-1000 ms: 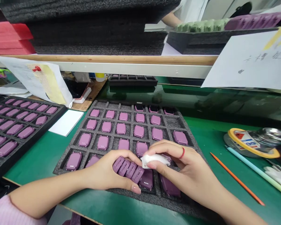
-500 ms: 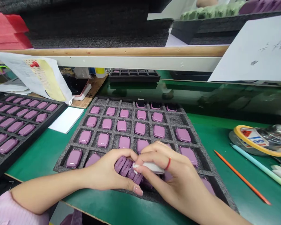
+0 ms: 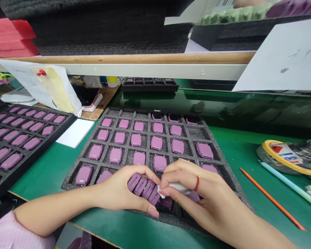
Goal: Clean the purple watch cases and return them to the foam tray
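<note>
A row of several purple smartwatch cases [image 3: 144,187], stacked face to face with their edges up, is gripped between the thumb and fingers of my left hand [image 3: 126,190]. My right hand [image 3: 191,193] pinches a folded white cloth [image 3: 177,187], its tip close against the right end of the stack. Whether the cloth touches a case I cannot tell. Both hands are above the near side of a dark foam tray [image 3: 67,178]. Purple watch cases [image 3: 157,143] lie back up in many of its compartments, and the far row holds a few with black screens up [image 3: 173,118].
A second foam tray with purple cases [image 3: 20,139] is at the left, beside white paper [image 3: 75,133]. On the right are an orange stick [image 3: 272,199], a light blue stick [image 3: 287,183] and a glass bottle with yellow tape [image 3: 282,159]. A shelf edge [image 3: 145,71] crosses above.
My right hand with the cloth has moved a little right along the stack, uncovering more of the cases' edges. My left hand keeps its grip. The whole view has shifted slightly.
</note>
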A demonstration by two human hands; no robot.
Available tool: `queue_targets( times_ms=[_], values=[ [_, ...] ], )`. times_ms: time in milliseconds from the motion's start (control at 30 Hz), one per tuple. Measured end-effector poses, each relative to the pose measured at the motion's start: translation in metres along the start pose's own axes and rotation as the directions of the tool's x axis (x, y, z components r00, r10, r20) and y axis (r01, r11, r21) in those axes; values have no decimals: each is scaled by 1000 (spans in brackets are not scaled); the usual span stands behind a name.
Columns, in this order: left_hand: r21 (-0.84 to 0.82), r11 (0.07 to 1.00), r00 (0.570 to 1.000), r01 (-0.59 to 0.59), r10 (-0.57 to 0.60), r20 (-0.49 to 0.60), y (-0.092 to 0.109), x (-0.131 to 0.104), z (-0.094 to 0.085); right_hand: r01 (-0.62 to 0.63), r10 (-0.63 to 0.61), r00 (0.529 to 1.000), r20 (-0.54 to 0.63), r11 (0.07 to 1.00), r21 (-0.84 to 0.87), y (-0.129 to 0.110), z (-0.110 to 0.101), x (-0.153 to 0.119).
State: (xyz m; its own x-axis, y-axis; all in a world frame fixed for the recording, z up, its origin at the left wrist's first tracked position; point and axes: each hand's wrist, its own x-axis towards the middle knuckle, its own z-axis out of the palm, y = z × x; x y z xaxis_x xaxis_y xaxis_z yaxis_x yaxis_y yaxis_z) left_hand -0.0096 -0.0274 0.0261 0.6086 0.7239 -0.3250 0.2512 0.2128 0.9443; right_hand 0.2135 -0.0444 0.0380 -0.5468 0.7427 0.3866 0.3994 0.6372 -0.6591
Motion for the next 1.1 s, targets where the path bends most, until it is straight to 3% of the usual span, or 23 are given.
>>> queue_targets(
  times_ms=[167,300,500,633,733,967,1100],
  values=[
    [-27,1000,1000,-15,15,2,-1,0,1,-1,-9,994,-113,997,-83,-6,14,-2],
    [-8,1000,1000,-2,2,-25,-1,1,1,-79,59,977,-206,993,-89,-10,23,-1],
    [52,999,998,-5,8,-55,-1,0,1,-245,261,954,-146,962,118,-2,12,4],
    [46,999,1000,-20,21,-14,0,0,0,-51,54,997,-47,997,63,3,-1,4],
    [40,998,999,-43,44,-5,0,1,1,44,-43,999,-22,999,15,3,0,3],
    [26,998,999,-49,49,-16,-4,2,1,17,-26,987,-158,998,-58,-6,24,4],
    [56,998,998,-42,45,-49,-4,0,0,-27,33,976,-216,999,30,-5,24,9]
  ],
)
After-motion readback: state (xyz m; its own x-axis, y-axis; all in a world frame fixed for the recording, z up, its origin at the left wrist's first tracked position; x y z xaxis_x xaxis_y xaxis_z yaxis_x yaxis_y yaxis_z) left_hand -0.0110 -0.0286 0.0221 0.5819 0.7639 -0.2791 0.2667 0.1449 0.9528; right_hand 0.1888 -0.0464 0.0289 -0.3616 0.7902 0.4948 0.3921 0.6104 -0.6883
